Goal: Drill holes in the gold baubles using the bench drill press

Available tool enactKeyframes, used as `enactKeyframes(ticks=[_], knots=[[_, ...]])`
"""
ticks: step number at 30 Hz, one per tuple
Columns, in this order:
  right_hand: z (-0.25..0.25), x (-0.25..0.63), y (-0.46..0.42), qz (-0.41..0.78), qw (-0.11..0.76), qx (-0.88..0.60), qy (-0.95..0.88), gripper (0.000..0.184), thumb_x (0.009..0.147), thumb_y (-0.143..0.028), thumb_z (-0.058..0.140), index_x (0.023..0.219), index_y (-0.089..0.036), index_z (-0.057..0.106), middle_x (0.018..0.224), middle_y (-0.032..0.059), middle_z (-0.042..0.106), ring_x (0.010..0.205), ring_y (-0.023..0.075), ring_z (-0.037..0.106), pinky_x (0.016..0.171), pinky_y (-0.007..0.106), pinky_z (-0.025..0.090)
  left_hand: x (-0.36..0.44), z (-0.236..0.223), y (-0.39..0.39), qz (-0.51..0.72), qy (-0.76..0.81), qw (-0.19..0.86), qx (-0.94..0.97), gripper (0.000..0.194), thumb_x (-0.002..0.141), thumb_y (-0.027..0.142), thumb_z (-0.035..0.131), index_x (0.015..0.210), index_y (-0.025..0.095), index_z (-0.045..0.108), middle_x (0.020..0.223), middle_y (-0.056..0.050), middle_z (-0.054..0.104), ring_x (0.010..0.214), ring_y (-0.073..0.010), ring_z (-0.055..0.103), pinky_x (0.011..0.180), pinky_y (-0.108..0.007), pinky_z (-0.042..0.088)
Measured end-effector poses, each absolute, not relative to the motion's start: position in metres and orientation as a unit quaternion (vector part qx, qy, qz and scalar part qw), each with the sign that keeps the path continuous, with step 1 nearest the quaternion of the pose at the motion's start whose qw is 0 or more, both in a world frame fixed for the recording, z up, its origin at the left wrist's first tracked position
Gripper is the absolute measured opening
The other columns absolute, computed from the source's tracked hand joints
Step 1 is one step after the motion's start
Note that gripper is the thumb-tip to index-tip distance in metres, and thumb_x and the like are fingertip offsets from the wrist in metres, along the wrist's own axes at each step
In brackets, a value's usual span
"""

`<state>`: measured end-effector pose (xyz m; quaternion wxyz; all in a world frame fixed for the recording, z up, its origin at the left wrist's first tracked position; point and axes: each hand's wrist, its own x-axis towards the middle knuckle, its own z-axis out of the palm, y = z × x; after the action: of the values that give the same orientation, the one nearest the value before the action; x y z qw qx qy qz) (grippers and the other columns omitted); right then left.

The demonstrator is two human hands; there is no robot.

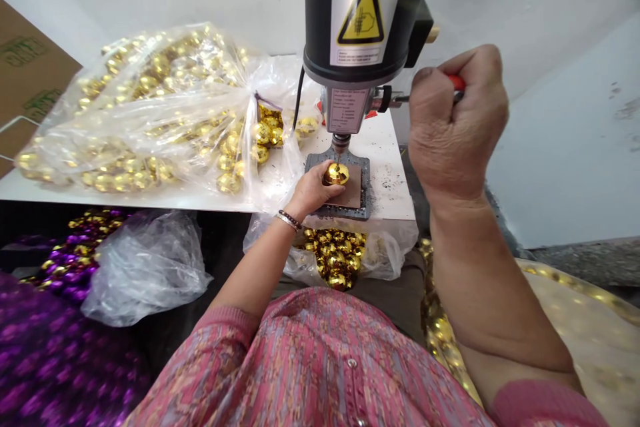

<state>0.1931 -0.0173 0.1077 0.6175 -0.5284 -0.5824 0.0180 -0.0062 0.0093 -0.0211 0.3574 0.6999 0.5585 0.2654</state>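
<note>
Left hand (311, 192) grips faceted gold ball (337, 175), frame centre.
Right hand (457, 125), clenched, mostly hides red-ended metal lever (457, 83); black cylindrical housing (369, 13) cut off at top.

Head-worn view, forward and downward

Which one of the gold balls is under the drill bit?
The gold ball in the left hand, over the brown pad; the others lie heaped elsewhere, not in this hand.

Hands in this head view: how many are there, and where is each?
2: the left hand holds a gold ball under the drill; the right hand grips the red handle. Neither is hidden, and no others show.
</note>
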Motion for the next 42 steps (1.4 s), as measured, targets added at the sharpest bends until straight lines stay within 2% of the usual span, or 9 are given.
enactKeyframes(ticks=[3, 7, 15, 21, 24, 31, 36, 42], knots=[[0.113, 0.195, -0.015, 0.019, 0.614, -0.529, -0.586, 0.034, 0.107, -0.045, 0.065, 0.09, -0.028, 0.041, 0.082, -0.0026, 0.053, 0.074, 0.0126, 0.048, 0.079, 0.032, 0.051, -0.005, -0.024, 0.011, 0.265, 0.559, 0.365, 0.695, 0.079, 0.084, 0.018, 0.094, 0.161, 0.017, 0.076, 0.139, -0.012, 0.087, 0.12, -0.0291, 0.081, 0.114, -0.042, 0.064], [0.112, 0.195, -0.02, 0.001, 0.622, -0.519, -0.586, 0.035, 0.106, -0.048, 0.063, 0.091, -0.027, 0.04, 0.08, -0.0038, 0.052, 0.074, 0.0102, 0.05, 0.079, 0.029, 0.051, -0.007, -0.027, 0.013, 0.266, 0.555, 0.368, 0.696, 0.08, 0.083, 0.019, 0.097, 0.16, 0.017, 0.077, 0.141, -0.013, 0.087, 0.124, -0.0305, 0.081, 0.119, -0.045, 0.063], [0.089, 0.192, -0.034, -0.016, 0.623, -0.504, -0.598, 0.022, 0.102, -0.045, 0.061, 0.095, -0.025, 0.053, 0.076, -0.0047, 0.055, 0.067, 0.0092, 0.047, 0.07, 0.027, 0.045, -0.007, -0.027, 0.013, 0.265, 0.558, 0.37, 0.694, 0.079, 0.083, 0.019, 0.098, 0.16, 0.017, 0.078, 0.141, -0.012, 0.087, 0.125, -0.0317, 0.082, 0.119, -0.046, 0.064], [0.061, 0.195, -0.038, -0.097, 0.622, -0.497, -0.598, 0.018, 0.108, -0.04, 0.061, 0.102, -0.024, 0.059, 0.082, -0.0032, 0.058, 0.074, 0.009, 0.052, 0.072, 0.026, 0.044, -0.006, -0.028, 0.012, 0.26, 0.553, 0.366, 0.702, 0.08, 0.085, 0.019, 0.096, 0.162, 0.014, 0.076, 0.148, -0.015, 0.085, 0.131, -0.0338, 0.081, 0.12, -0.045, 0.063], [0.052, 0.2, -0.037, -0.094, 0.624, -0.483, -0.607, 0.017, 0.11, -0.04, 0.061, 0.104, -0.024, 0.061, 0.084, -0.0037, 0.057, 0.074, 0.0085, 0.054, 0.073, 0.026, 0.046, -0.006, -0.031, 0.012, 0.278, 0.548, 0.38, 0.691, 0.078, 0.084, 0.019, 0.097, 0.159, 0.016, 0.078, 0.142, -0.013, 0.087, 0.127, -0.0323, 0.081, 0.117, -0.043, 0.064], [0.038, 0.203, -0.037, -0.088, 0.613, -0.487, -0.616, 0.024, 0.115, -0.047, 0.057, 0.108, -0.026, 0.065, 0.091, -0.0018, 0.061, 0.08, 0.0095, 0.061, 0.078, 0.028, 0.052, -0.008, -0.036, 0.013, 0.291, 0.524, 0.4, 0.694, 0.069, 0.083, 0.021, 0.097, 0.15, 0.02, 0.082, 0.127, -0.008, 0.089, 0.116, -0.029, 0.08, 0.11, -0.04, 0.064], [0.023, 0.193, -0.032, -0.131, 0.648, -0.472, -0.583, 0.027, 0.116, -0.049, 0.055, 0.109, -0.026, 0.065, 0.094, -0.0001, 0.063, 0.083, 0.0111, 0.062, 0.08, 0.029, 0.055, -0.007, -0.031, 0.011, 0.274, 0.536, 0.395, 0.694, 0.07, 0.086, 0.021, 0.095, 0.154, 0.018, 0.08, 0.132, -0.01, 0.088, 0.119, -0.0309, 0.081, 0.109, -0.039, 0.063], [0.012, 0.183, -0.029, -0.145, 0.671, -0.44, -0.579, 0.036, 0.117, -0.057, 0.054, 0.105, -0.024, 0.061, 0.088, -0.0016, 0.061, 0.077, 0.0114, 0.061, 0.075, 0.03, 0.054, -0.005, -0.027, 0.009, 0.269, 0.549, 0.388, 0.69, 0.072, 0.086, 0.018, 0.095, 0.156, 0.018, 0.078, 0.138, -0.009, 0.088, 0.123, -0.0299, 0.081, 0.113, -0.038, 0.061]])
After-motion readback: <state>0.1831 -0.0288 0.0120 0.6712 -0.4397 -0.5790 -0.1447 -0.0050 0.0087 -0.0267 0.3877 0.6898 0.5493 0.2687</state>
